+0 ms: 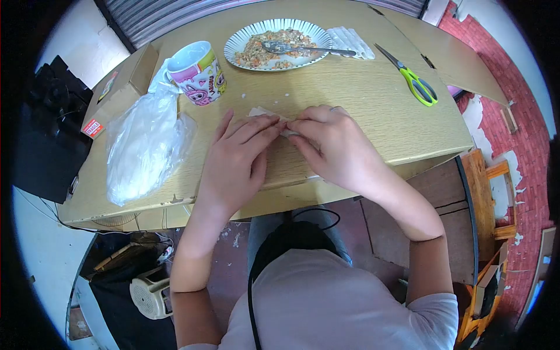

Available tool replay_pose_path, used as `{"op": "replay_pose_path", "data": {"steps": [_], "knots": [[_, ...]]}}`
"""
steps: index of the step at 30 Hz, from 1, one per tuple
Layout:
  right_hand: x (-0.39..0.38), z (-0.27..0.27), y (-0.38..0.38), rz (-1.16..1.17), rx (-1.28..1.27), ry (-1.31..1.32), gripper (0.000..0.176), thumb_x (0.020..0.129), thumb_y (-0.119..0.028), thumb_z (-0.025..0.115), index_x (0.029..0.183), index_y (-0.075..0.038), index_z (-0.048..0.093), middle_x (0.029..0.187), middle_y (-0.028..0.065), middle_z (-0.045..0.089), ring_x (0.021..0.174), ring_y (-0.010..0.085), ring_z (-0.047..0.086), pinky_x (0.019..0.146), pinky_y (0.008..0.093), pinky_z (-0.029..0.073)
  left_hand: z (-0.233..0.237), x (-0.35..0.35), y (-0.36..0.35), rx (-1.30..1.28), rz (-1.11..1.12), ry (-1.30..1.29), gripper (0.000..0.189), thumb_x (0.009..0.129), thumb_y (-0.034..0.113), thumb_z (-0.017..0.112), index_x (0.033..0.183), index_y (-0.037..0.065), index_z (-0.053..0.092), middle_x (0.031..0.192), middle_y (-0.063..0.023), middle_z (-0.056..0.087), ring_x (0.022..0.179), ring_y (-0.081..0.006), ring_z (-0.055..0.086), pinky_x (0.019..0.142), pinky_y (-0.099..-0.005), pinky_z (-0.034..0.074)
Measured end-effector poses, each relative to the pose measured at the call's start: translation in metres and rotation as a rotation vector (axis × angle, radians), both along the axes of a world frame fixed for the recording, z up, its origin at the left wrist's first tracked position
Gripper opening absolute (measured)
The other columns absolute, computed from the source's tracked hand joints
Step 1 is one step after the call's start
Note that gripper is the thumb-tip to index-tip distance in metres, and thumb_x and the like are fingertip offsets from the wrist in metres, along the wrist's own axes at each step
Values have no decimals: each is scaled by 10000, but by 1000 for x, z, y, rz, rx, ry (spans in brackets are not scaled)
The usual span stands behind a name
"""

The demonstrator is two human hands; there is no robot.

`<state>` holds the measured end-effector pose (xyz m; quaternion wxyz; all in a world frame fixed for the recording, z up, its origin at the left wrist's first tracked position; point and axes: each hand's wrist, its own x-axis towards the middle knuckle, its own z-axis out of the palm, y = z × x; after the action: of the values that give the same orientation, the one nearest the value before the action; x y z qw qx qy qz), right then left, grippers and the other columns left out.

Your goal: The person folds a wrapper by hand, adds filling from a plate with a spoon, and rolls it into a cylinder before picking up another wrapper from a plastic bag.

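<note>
A small pale spring roll wrapper [257, 111] lies on the table near its front edge, mostly covered by my fingers. My left hand [234, 153] holds its left part, with the fingertips pressed down on it. From the right, my right hand [335, 140] pinches the other end, and the fingertips of both hands meet in the middle. Whether any filling is inside the wrapper is hidden. Behind the hands stands a white fluted plate [233, 42] of chopped filling [256, 51], with a metal spoon [315, 50] resting in it. Several white rolls [352, 43] lie beside the plate.
A colourful mug [201, 79] and a clear plastic bag [143, 149] are at the left, before a cardboard box [125, 81]. Green-handled scissors [417, 84] lie at the right. A black monitor-like object [49, 128] stands at the far left. Small white crumbs dot the table [373, 111].
</note>
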<state>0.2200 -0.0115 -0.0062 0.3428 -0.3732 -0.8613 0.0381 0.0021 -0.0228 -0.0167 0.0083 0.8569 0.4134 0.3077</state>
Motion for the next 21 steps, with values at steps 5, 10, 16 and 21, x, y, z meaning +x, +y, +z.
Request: {"op": "replay_pose_path", "data": {"steps": [5,10,16,21], "knots": [[17,9,-5,2,-97,56,106,866,-52,728,965,-31,761,848,103,695,835,293,676,866,399,455,3,4,-3,-2,28,50,462,886,-21,575,1308,135,681,1333,-58,671,1263,-291,617,1228,-595,275],[15,3,-9,-70,-58,86,61,870,-54,706,898,-46,760,802,86,689,824,272,679,883,400,410,2,5,-3,8,34,96,508,867,-12,587,1348,140,647,1339,-46,652,1284,-259,598,1243,-591,254],[14,2,-10,-110,-61,141,44,865,-72,720,869,-53,760,789,72,698,792,263,666,871,413,392,7,2,-1,-11,17,135,535,867,-12,576,1374,147,633,1352,-41,645,1302,-246,587,1254,-584,229],[35,11,0,-93,-337,353,113,864,-26,706,952,-28,777,845,111,739,851,265,702,812,394,506,4,3,-2,-14,31,100,528,895,-27,534,1373,164,652,1363,-37,656,1290,-262,602,1255,-572,224]]}}
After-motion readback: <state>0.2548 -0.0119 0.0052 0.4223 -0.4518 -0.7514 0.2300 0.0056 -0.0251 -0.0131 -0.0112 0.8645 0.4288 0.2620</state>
